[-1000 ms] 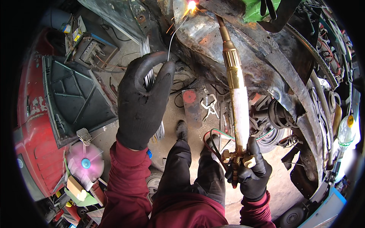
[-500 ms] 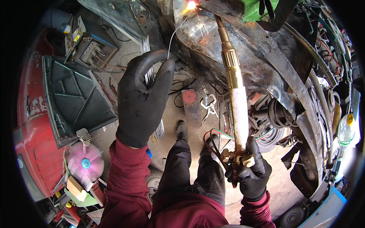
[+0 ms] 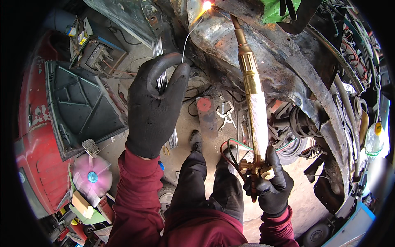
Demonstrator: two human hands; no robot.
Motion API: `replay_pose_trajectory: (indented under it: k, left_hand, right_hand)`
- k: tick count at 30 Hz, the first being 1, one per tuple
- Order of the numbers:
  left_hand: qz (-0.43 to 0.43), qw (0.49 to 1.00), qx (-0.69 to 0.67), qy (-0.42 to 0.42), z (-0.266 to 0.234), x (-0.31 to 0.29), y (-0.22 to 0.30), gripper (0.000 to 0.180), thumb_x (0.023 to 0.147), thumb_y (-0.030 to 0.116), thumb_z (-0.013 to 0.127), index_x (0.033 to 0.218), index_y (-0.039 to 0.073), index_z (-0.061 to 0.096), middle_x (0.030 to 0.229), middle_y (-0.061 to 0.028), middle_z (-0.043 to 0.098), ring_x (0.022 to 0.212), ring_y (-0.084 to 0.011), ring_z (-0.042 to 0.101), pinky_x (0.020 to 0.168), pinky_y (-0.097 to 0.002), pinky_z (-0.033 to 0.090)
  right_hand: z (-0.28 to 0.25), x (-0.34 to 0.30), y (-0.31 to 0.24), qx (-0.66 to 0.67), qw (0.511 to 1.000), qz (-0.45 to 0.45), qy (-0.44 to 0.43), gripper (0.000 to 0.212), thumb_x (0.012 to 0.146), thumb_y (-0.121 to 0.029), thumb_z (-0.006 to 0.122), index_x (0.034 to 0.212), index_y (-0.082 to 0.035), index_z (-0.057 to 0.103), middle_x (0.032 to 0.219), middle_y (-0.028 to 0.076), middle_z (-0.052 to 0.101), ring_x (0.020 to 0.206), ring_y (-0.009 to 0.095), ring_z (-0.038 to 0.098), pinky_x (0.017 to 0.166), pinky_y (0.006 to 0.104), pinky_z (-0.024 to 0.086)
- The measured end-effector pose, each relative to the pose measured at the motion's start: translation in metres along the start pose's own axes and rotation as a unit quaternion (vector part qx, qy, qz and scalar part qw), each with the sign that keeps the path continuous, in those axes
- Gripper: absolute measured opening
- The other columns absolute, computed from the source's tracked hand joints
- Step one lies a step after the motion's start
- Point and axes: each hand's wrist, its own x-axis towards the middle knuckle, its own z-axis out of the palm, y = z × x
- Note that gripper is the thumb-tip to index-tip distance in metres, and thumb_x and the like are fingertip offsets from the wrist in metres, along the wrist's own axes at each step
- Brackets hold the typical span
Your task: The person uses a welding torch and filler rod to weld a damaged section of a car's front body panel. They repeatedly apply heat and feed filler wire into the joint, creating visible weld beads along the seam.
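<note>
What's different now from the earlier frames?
The torch's upper part has shifted slightly left. Below and left of the glowing spot, a bright orange streak has mostly replaced the scattered sparks. Nothing was grasped or released: the right hand keeps the torch, the left hand the thin wire.

1. On the floor (image 3: 302,193), locking pliers (image 3: 226,116) lie just right of a plate (image 3: 208,124).
2. Along the floor's left edge: a vehicle (image 3: 45,164), with a framed panel (image 3: 84,109) to its right and a fan (image 3: 91,176) nearer the person.
3. Toward the floor's far left corner: a machine (image 3: 101,57).
4. Bodywork (image 3: 230,66) spans its far and right edges.
5. The torch (image 3: 252,82), in the right grip (image 3: 273,193), is right of the wire (image 3: 185,44) in the left grip (image 3: 154,105).
</note>
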Motion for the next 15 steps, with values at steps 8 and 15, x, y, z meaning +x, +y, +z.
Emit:
replay_pose_trajectory:
  k: [8, 15]
  left_hand:
    - [-0.003, 1.0, 0.003, 0.001, 0.0, 0.0007, -0.0015, 0.024, 0.104, 0.014, 0.076, 0.123, 0.0, 0.074, 0.118, -0.013, 0.076, 0.108, -0.022, 0.073, 0.096, -0.0366, 0.056]
    - [0.01, 1.0, -0.004, 0.001, 0.0003, 0.0009, -0.0008, 0.024, 0.104, 0.013, 0.076, 0.123, -0.001, 0.073, 0.116, -0.0137, 0.076, 0.107, -0.0221, 0.073, 0.096, -0.0365, 0.056]
  right_hand:
    - [0.0011, 0.0002, 0.0032, 0.009, 1.0, -0.02, -0.003, 0.08, 0.1, -0.029, 0.084, 0.16, 0.01, 0.049, 0.136, 0.025, 0.075, 0.12, 0.03, 0.077, 0.102, 0.0401, 0.061]
    - [0.0019, 0.0006, 0.0033, -0.009, 0.999, -0.036, -0.009, 0.075, 0.102, -0.025, 0.082, 0.16, 0.01, 0.049, 0.142, 0.026, 0.072, 0.126, 0.033, 0.075, 0.107, 0.0422, 0.059]
